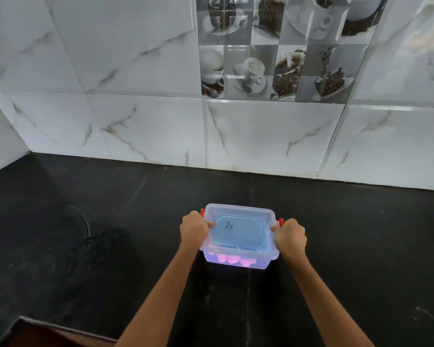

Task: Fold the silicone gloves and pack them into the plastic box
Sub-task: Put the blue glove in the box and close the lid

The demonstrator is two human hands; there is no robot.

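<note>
both my hands, left hand (194,230) and right hand (290,236), grip the lidded plastic box (238,236); pink silicone gloves (232,259) already packed inside, task looks nearly done.

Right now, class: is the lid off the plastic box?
No, the lid sits on the plastic box, with both hands at its ends.

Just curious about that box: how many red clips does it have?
2 show: one red clip at the plastic box's left end by the left hand, one at its right end by the right hand. Hands may hide more.
</note>
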